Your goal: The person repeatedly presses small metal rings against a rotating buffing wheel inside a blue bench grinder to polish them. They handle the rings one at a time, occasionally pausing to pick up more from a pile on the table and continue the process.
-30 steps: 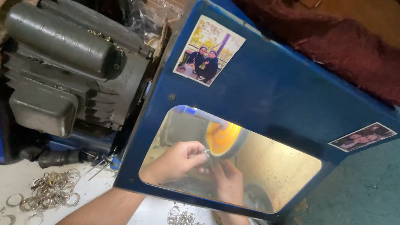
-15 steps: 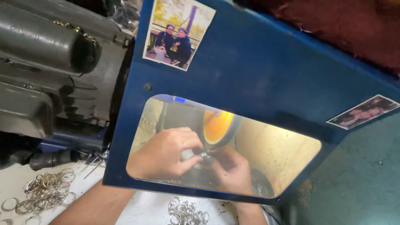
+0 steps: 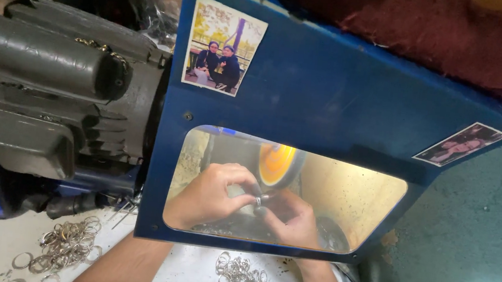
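Both my hands reach in behind the clear window of a blue guard [image 3: 341, 100]. My left hand [image 3: 212, 195] and my right hand [image 3: 292, 218] pinch one small metal ring [image 3: 259, 202] between their fingertips. The ring sits just below an orange polishing wheel [image 3: 277, 165], close to its lower edge; whether it touches the wheel I cannot tell. The window tints everything behind it yellowish.
A grey electric motor [image 3: 53, 97] sits to the left of the guard. Several loose metal rings lie in a pile [image 3: 66, 246] at lower left, another pile [image 3: 241, 278] lies between my forearms. Two photo stickers are on the guard. Dark red cloth [image 3: 457, 38] hangs above.
The view has shifted right and closer to the guard. My hands have drawn together under the orange wheel, still holding the ring between them.
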